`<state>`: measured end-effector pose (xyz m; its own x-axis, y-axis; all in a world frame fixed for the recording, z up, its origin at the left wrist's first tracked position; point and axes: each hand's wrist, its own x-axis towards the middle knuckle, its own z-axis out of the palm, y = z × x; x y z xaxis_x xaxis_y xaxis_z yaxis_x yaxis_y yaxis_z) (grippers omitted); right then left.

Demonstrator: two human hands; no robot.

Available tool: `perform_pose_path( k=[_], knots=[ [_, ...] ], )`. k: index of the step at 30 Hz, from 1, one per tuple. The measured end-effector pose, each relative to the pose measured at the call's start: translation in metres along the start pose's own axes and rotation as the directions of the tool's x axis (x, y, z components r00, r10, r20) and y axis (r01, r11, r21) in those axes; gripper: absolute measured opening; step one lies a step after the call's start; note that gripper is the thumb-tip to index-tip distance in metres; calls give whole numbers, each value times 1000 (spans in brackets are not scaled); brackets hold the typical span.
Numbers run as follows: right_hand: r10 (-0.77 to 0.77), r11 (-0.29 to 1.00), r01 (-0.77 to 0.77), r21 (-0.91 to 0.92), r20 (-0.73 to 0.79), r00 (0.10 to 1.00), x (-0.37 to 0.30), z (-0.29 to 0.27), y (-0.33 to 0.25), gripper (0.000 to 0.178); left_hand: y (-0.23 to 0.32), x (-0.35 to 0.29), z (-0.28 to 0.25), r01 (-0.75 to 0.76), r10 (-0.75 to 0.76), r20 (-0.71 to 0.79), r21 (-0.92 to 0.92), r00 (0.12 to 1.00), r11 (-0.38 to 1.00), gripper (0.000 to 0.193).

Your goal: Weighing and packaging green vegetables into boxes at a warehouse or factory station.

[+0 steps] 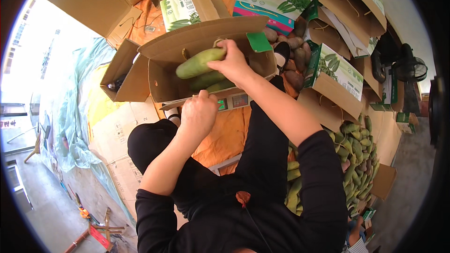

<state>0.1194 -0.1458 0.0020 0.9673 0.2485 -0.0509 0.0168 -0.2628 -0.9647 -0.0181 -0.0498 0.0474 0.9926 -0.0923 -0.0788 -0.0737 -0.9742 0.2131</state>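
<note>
An open cardboard box [157,82] sits in front of me with several long green radishes [206,80] lying in it. In its opening, my right hand [230,64] grips one large green radish [199,63] by its right end, above the others. My left hand [200,111] is curled over the box's near wall, its fingertips partly hidden. A digital scale's panel [229,103] shows just past the near wall, to the right of my left hand. The box's right end has a green flap [259,42].
Printed cartons [347,77] stand open on the right beside reddish tubers [294,77]. A large heap of green radishes [358,159] lies at lower right. Another small box [124,77] adjoins on the left, near blue plastic sheeting [77,126]. A black fan [408,68] stands far right.
</note>
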Motion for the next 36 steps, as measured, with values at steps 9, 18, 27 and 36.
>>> perform_pose_path(
  k=[9, 18, 27, 36],
  knots=[
    [-72, 941, 67, 331, 2, 997, -38, -104, -7, 22, -10, -4, 5, -39, 41, -91, 27, 995, 999, 24],
    [344, 914, -399, -73, -382, 858, -165, -247, 178, 19, 0, 7, -1, -24, 11, -110, -116, 994, 993, 13],
    [577, 638, -688, -347, -376, 725, -343, -199, 322, 11, -4, 10, -1, -31, 26, -115, -35, 993, 999, 14],
    [519, 280, -933, -224, -782, 344, -397, -218, 308, 20, 0, 10, -5, 10, -14, -137, -28, 990, 1000, 15]
  ],
)
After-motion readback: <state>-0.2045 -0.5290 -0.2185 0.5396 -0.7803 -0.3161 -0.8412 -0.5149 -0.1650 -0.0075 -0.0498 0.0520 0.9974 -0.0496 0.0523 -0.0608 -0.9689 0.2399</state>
